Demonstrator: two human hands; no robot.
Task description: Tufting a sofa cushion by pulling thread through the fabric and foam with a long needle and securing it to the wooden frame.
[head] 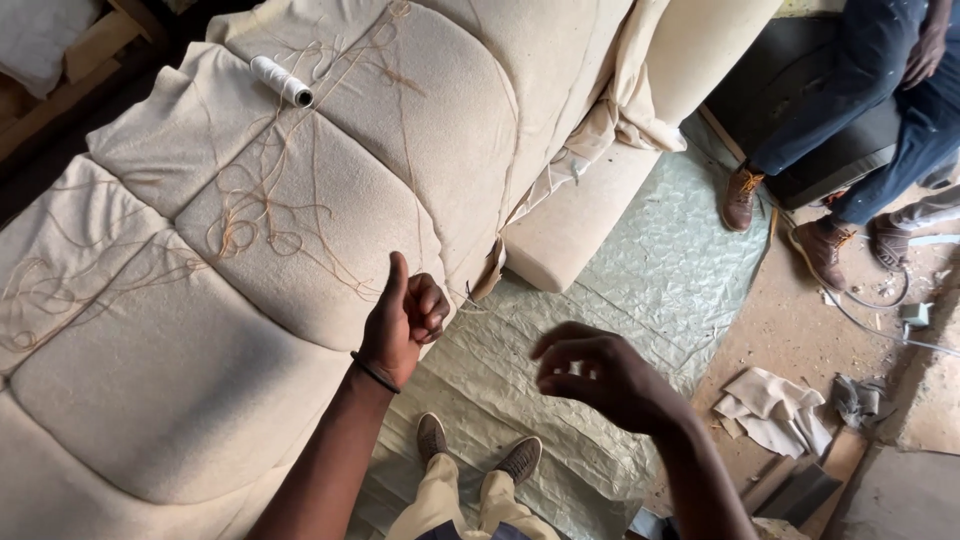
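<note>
My left hand [405, 318] is closed in a fist with the thumb pointing up, pressed against the front edge of a cream tufted sofa cushion [180, 370]. A thin dark band circles that wrist. My right hand [598, 375] hovers in the air to the right, over the green sheet, with its fingers curled towards the thumb. Nothing clearly shows between them, and a fine thread would be too thin to see. Loose tan threads [250, 215] trail in loops over the cushion panels. A spool of white thread [282, 82] lies on the cushion's far part.
A pale green plastic sheet [650, 270] covers the floor beneath my shoes [478, 452]. Another cream sofa part [575, 215] stands beyond it. A seated person's legs and brown boots [742, 197] are at the upper right. Cloth scraps [775, 408], a cable and wood pieces lie on the dusty floor.
</note>
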